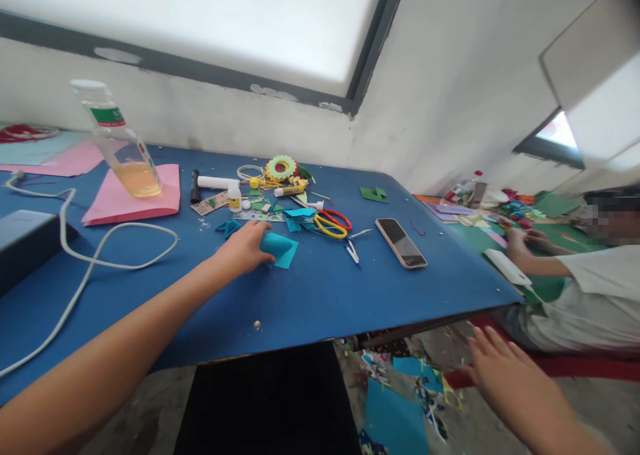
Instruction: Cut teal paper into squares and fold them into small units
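My left hand (250,247) reaches over the blue table, its fingers curled on a piece of blue paper (284,249) that looks folded or curved. Part of the paper is hidden under the fingers. Just beyond it lie blue paper scraps (300,216), red-and-yellow scissors (333,224), a small white glue bottle (234,197) and a compass-like metal tool (353,249). Off the table's front edge, at lower right, my right hand (510,371) hangs in the air with stretched fingers, holding nothing. A red bar (590,367), perhaps part of a seat, is close to it.
A bottle of yellowish liquid (137,175) stands on pink paper (167,198) at left, beside a white cable (95,258). A phone (401,243) lies at right. Paper scraps (395,415) litter the floor. Another person (595,281) sits at a green table.
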The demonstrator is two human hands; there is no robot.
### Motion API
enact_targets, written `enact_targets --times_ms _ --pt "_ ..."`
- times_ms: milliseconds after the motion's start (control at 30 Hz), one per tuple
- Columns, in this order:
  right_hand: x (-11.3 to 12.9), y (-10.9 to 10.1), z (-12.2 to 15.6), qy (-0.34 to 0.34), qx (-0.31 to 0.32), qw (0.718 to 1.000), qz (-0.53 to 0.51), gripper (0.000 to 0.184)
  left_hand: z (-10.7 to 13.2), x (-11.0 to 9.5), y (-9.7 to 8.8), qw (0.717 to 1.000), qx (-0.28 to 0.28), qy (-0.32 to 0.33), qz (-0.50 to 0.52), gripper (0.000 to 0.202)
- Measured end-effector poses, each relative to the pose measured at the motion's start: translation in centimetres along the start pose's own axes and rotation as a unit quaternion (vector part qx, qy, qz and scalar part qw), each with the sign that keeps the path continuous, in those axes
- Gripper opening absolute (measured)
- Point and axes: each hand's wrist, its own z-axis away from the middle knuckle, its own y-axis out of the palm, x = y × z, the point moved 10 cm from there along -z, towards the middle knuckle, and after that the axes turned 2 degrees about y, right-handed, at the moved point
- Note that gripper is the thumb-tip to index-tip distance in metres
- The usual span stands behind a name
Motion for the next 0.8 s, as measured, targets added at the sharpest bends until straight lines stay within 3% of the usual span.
enact_targets --times_ms 100,167,267,367,433,500,567,633,700,767,800 --pt "-1.5 -1.4 0.1 0.002 -0.004 0.997 -0.079 0.039 -0.1 0.1 -0.1 1.0 -0.003 -0.003 -0.003 0.059" --pt "0.4 -4.4 -0.6 0.0 -0.04 0.992 -0.119 0.035 -0.2 0.1 0.0 1.0 -0.002 -0.002 -0.005 0.059" --pt "7.4 -8.5 -2.3 -0.05 -0.043 0.985 -0.158 0.037 -0.3 0.3 0.1 1.0 -0.004 0.001 -0.01 0.057" --pt "15.5 -12.9 -3.6 -0.155 -0.128 0.949 -0.241 0.036 -0.4 0.6 0.2 1.0 -0.008 0.003 -0.014 0.056" --pt "20.4 -12.9 -3.7 -0.277 -0.105 0.919 -0.259 0.051 -0.4 0.7 0.2 1.0 -0.01 0.003 -0.016 0.054" --pt "21.7 -11.2 -3.9 -0.307 -0.068 0.915 -0.254 0.06 -0.3 0.8 0.2 1.0 -0.007 0.0 -0.017 0.051" --pt "18.5 -8.0 -4.3 -0.217 -0.019 0.953 -0.213 0.064 -0.2 0.9 0.1 1.0 -0.003 -0.01 -0.017 0.049" --pt "12.0 -4.8 -3.5 -0.057 0.039 0.987 -0.143 0.062 -0.1 1.0 -0.2 1.0 -0.004 -0.025 -0.013 0.049" --pt "4.9 -1.9 -0.7 0.098 0.152 0.982 -0.058 0.04 0.0 1.0 -0.6 0.999 -0.014 -0.039 -0.001 0.051" --pt "1.4 -0.9 1.8 0.129 0.234 0.963 -0.031 0.023 -0.1 1.0 -1.0 0.998 -0.031 -0.046 0.023 0.052" --pt "0.9 -1.5 2.1 0.121 0.228 0.966 -0.034 0.02 -0.1 0.9 -1.2 0.997 -0.041 -0.046 0.039 0.049"
